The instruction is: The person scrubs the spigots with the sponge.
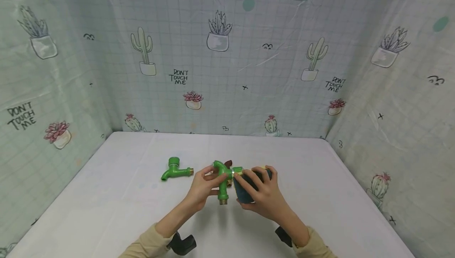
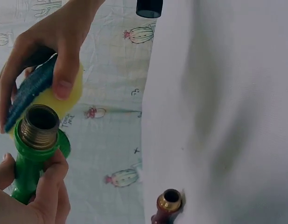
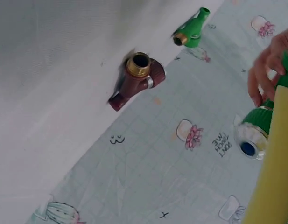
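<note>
Between thumb and fingers, my left hand (image 1: 200, 189) grips a green tap (image 1: 222, 189) above the white table, its brass threaded end pointing down in the head view. My right hand (image 1: 267, 196) holds a sponge (image 1: 244, 191) with a dark blue scouring side and a yellow foam side. In the left wrist view the sponge (image 2: 73, 95) is close beside the threaded end of the tap (image 2: 27, 170). The tap's handle end (image 3: 259, 121) shows next to the yellow foam (image 3: 275, 163) in the right wrist view.
A second green tap (image 1: 174, 170) lies on the table (image 1: 135, 194) to the left. Behind the held tap lies a dark red tap (image 3: 134, 84), mostly hidden in the head view. Black devices (image 1: 183, 244) sit at both wrists. Patterned cloth (image 1: 227, 64) encloses the table's back and sides.
</note>
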### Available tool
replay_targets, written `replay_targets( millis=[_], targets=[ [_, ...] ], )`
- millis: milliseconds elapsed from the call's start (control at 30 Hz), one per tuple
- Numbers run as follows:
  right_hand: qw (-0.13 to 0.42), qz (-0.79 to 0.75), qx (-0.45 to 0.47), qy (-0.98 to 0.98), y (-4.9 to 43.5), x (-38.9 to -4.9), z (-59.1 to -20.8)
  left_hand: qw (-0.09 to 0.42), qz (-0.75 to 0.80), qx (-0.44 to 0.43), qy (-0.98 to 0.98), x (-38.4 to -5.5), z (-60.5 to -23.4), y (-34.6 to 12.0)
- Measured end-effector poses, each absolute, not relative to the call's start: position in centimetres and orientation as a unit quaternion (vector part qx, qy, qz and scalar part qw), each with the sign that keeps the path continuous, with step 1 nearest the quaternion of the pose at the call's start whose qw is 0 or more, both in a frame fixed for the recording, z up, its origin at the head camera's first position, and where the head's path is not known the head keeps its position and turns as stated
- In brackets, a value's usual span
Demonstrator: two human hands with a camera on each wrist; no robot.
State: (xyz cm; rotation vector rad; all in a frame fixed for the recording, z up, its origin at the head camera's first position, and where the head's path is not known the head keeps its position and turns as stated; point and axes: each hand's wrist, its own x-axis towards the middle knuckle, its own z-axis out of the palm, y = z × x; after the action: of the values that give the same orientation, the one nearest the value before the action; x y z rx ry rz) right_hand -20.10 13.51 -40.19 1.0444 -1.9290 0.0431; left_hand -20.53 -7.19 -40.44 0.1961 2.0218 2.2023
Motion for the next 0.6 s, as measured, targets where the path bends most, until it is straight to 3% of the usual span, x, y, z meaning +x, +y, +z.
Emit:
replay_targets(
  millis=[333,600],
  targets=[
    [0.394,0.128,0.335,-0.846,13.6,-20.9,-40.0,0.073,0.681,0.138,0.715,-19.6,-40.2,-6.8],
    [0.344,0.210,0.300,-0.864,13.6,-21.3,-39.3,0.055,0.671,0.126,0.729,-18.9,-40.6,-6.3]
  ],
)
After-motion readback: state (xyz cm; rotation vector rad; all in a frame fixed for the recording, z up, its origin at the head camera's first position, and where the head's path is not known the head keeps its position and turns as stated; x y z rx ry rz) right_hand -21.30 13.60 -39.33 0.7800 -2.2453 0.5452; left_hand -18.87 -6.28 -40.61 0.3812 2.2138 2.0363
